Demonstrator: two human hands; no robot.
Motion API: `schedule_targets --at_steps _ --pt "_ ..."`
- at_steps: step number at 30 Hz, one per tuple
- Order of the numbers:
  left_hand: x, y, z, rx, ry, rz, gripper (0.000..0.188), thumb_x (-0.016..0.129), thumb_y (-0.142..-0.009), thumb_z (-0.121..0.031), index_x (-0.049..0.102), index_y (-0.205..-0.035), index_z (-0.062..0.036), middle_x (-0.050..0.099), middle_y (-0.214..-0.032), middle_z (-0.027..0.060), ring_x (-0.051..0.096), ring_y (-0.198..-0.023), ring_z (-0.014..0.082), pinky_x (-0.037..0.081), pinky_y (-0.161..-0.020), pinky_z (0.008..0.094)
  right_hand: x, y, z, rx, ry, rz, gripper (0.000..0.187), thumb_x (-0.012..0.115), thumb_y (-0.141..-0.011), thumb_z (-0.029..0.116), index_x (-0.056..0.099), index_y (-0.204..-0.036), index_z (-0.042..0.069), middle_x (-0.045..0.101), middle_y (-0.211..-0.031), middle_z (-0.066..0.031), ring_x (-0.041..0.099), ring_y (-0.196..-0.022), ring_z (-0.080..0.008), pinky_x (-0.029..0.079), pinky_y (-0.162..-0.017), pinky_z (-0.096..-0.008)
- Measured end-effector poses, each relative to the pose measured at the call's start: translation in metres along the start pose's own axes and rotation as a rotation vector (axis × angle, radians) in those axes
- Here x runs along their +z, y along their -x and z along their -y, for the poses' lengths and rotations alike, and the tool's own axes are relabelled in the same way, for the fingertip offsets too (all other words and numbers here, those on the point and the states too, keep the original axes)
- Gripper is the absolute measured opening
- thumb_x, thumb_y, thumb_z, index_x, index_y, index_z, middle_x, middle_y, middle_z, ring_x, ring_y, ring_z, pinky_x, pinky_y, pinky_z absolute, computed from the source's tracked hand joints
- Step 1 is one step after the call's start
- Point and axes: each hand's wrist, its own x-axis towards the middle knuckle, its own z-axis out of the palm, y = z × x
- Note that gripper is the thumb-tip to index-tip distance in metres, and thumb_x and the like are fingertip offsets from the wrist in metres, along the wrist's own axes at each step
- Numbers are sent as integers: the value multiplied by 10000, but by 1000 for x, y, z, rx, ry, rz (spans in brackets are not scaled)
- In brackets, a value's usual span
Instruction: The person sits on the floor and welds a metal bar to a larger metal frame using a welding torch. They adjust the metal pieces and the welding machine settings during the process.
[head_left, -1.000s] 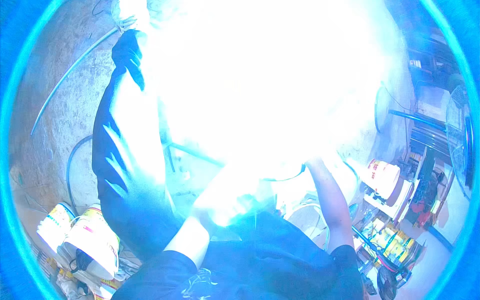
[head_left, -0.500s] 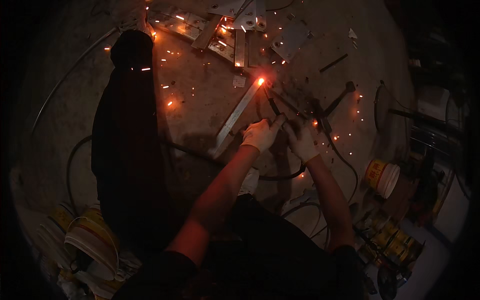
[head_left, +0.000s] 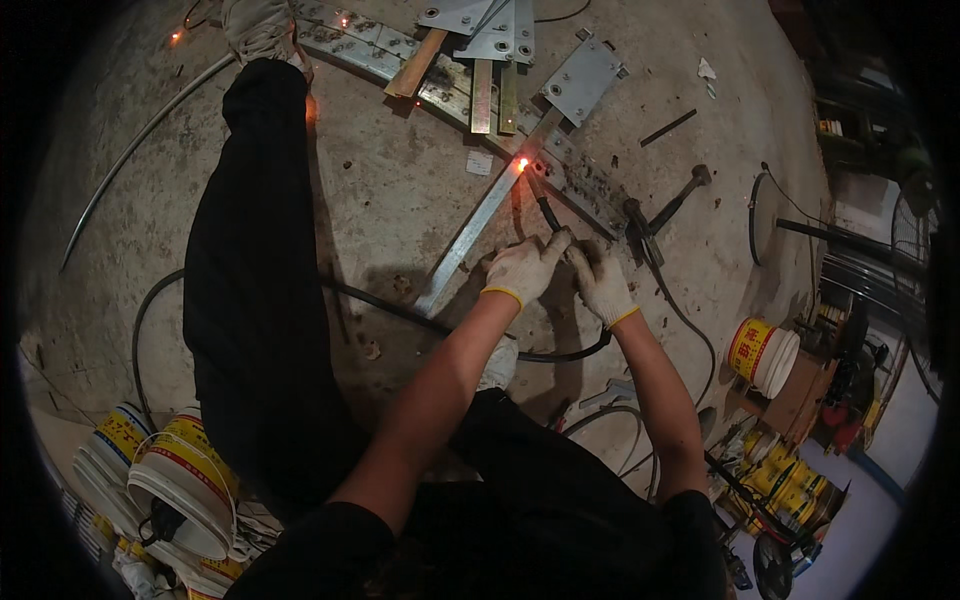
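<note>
My left hand [head_left: 525, 268] and my right hand [head_left: 603, 285], both in white knit gloves with yellow cuffs, close together around a black-handled welding torch [head_left: 547, 214]. The torch nozzle points at a glowing orange spot [head_left: 522, 164] at the far end of a flat metal bar [head_left: 468, 238]. Beyond the glow, the bar lines up with a grey plate with holes [head_left: 583, 82]. Beneath that joint runs a long steel beam [head_left: 450, 104]. A thick black cable [head_left: 567, 356] passes below my hands and reaches my right wrist. My fingertips are partly hidden.
A hammer [head_left: 680, 198] and a black clamp-like tool [head_left: 636, 222] lie right of my hands. More holed plates [head_left: 490, 42] with bars rest on the beam. Yellow-labelled buckets [head_left: 185, 470] stand at lower left, another bucket [head_left: 765, 357] at right. My outstretched leg [head_left: 265, 270] occupies the left.
The picture was dark and red-lit with many flying sparks; now it is brighter, with a smaller glow and few sparks. My hands and the torch have barely moved.
</note>
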Motion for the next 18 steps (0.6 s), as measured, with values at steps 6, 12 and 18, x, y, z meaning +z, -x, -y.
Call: schedule_targets --at_steps 6,12,18 --pt "3 -6 8 -23 -226 -23 500 298 -1080 -490 343 -1561 -364 594 -1346 252 620 -1174 448 500 -978 506 10 -9 -13 -86 27 -36 441 607 -1016 353 630 -1117 -76 683 -938 -314 719 -916 -386 538 -768 -417" --pt "-11 10 -17 -131 91 -35 1036 228 -928 -835 597 -1352 35 623 -1338 270 528 -1327 445 381 -1103 572 1 -4 -9 22 55 6 478 596 -1014 413 640 -1104 -54 700 -860 -231 714 -797 -295 540 -705 -391" --pt "-10 11 -17 -112 83 -58 977 239 -941 -814 642 -1296 2 654 -1258 270 584 -1237 441 428 -1040 553 4 -4 -20 8 53 -2 487 590 -1012 459 641 -1063 -23 684 -765 -160 696 -699 -223 531 -644 -365"
